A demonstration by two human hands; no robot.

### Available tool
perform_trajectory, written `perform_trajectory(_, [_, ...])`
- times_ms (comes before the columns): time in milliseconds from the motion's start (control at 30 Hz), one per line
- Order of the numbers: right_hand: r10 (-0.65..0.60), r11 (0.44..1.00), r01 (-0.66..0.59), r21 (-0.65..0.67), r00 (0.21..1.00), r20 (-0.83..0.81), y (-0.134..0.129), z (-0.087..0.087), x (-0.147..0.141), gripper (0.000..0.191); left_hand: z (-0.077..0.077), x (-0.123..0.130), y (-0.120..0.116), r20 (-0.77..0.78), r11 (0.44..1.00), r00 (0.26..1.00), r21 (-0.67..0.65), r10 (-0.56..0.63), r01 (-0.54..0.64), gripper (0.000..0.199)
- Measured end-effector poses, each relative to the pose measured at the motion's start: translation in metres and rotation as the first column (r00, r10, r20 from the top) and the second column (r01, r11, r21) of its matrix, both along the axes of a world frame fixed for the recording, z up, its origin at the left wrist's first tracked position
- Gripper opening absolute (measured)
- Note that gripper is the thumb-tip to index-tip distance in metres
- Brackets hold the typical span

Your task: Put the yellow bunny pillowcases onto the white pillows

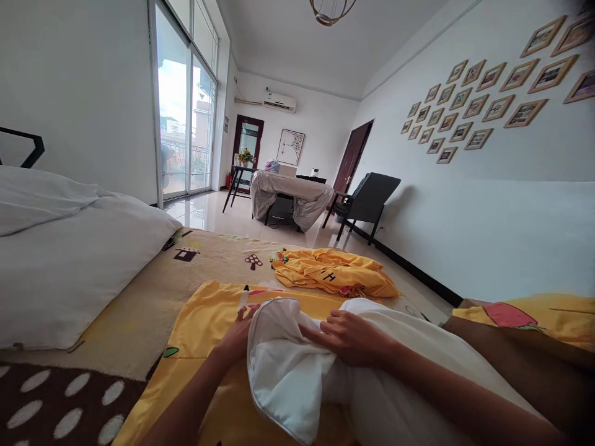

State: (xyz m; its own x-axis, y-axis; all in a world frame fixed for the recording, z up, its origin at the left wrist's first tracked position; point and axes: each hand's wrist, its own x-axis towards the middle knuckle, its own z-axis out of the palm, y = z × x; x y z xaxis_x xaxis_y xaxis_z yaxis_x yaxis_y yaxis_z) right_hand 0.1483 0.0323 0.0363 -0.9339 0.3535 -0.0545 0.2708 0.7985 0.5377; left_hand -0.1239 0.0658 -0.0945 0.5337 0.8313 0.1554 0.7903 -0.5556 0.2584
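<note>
A white pillow [409, 365] lies across a yellow printed cloth [199, 316] spread on the bed. My right hand [351, 334] is closed on the pillow's white fabric, near its gathered far edge. Beside the raised white flap [283, 365], my left hand [237, 334] touches the yellow cloth; its fingertips are partly hidden behind the flap, so what it grips is unclear. Just beyond both hands, a crumpled yellow cloth [334, 272] rests on the beige blanket.
White bedding [74, 254] is heaped at the left on the beige patterned blanket [218, 248]. A bent leg with yellow printed fabric [548, 316] is at the right. Farther off stand a covered table [297, 186] and a dark chair [372, 198].
</note>
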Motion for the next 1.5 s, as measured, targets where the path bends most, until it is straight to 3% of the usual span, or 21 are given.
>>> perform_trajectory(233, [-0.040,0.998,0.043,-0.051,0.998,0.051,-0.015,-0.004,-0.013,0.046,0.031,-0.009,-0.004,0.022,0.999,0.999,-0.007,-0.035,0.035,0.027])
perform_trajectory(367, [-0.055,0.992,0.066,-0.108,0.994,0.094,-0.019,-0.004,-0.024,0.041,0.042,-0.013,-0.011,0.048,0.998,0.997,-0.023,-0.063,0.064,0.032])
perform_trajectory(500, [-0.086,0.986,0.103,-0.135,0.988,0.126,-0.015,-0.007,-0.033,0.040,0.053,-0.009,-0.017,-0.044,0.999,0.999,0.039,-0.024,0.026,0.040])
perform_trajectory(633, [-0.111,0.977,0.135,-0.165,0.983,0.146,-0.006,-0.015,-0.039,0.043,0.062,-0.001,-0.019,-0.111,0.996,0.994,0.084,-0.002,0.011,0.028])
perform_trajectory(1067, [-0.241,0.903,0.322,-0.284,0.927,0.287,0.005,-0.027,-0.072,0.020,0.053,0.010,-0.023,-0.003,1.000,1.000,0.021,-0.016,0.016,0.034])
perform_trajectory(1233, [-0.281,0.876,0.377,-0.302,0.906,0.316,0.016,-0.031,-0.080,0.020,0.050,0.021,-0.022,0.048,1.000,0.999,0.005,0.014,-0.015,0.031])
perform_trajectory(1500, [-0.334,0.841,0.422,-0.338,0.897,0.289,0.041,-0.033,-0.079,0.031,0.059,0.030,-0.034,0.020,0.998,0.999,0.030,-0.047,0.046,0.031])
